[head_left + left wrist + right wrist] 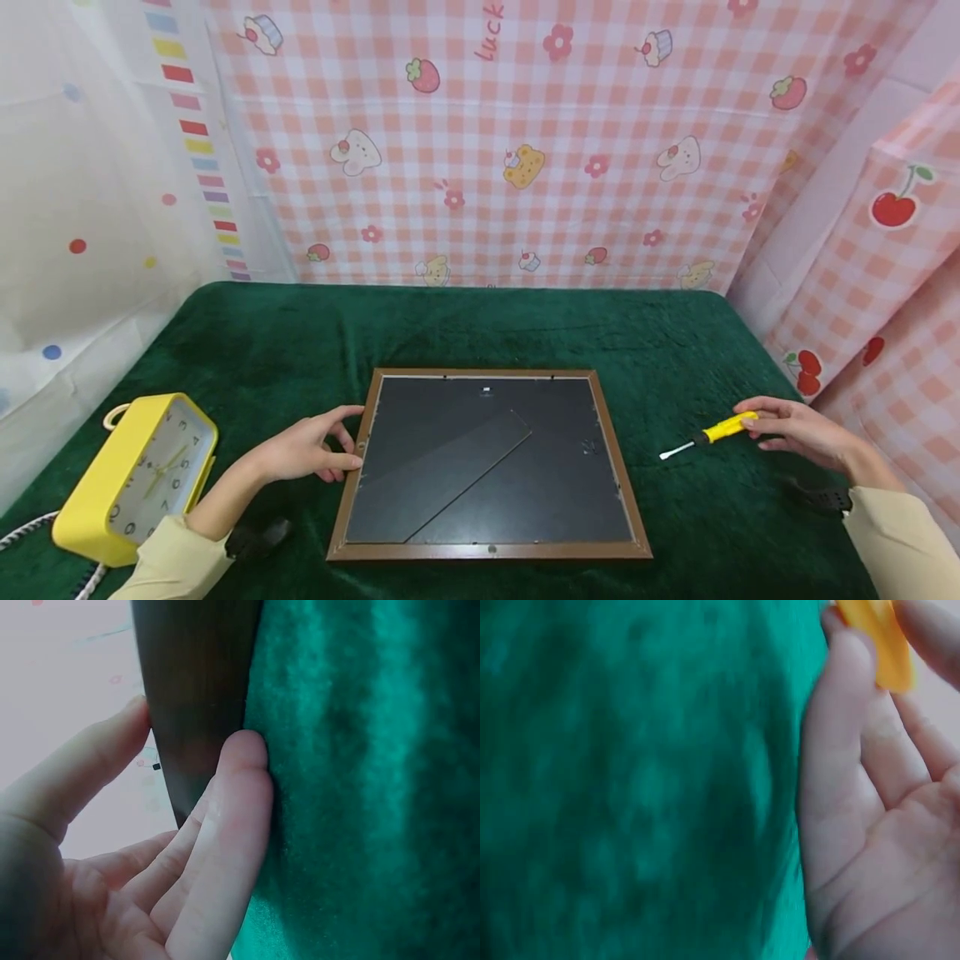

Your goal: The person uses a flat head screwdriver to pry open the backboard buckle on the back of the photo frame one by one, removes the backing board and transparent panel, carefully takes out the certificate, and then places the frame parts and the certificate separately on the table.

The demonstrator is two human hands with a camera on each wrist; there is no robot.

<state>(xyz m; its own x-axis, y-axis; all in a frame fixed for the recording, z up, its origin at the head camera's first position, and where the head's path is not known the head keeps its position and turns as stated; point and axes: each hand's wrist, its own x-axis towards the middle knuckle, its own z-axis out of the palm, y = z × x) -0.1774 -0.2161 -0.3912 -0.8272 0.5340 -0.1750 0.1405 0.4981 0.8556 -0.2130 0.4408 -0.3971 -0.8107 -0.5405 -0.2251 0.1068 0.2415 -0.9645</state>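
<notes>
A brown-edged picture frame point(491, 550) lies back up on the green cloth, its dark backing point(442, 450) showing a thin outline of a stand. My left hand point(311, 446) holds the frame's left edge with thumb and fingers. In the left wrist view, fingertips point(246, 750) touch the wooden side point(195, 682). Off to the frame's right, my right hand point(802, 433) pinches a yellow-handled flat screwdriver point(726, 427) near the handle's end. Its metal tip points left toward the frame, apart from it. The right wrist view shows only part of the yellow handle point(885, 645).
A yellow alarm clock point(101, 479) stands at the left beside my left forearm, with a cord point(30, 527) near it. Green cloth point(480, 325) covers the table. A pink checked curtain point(480, 208) hangs behind, with more curtains at both sides.
</notes>
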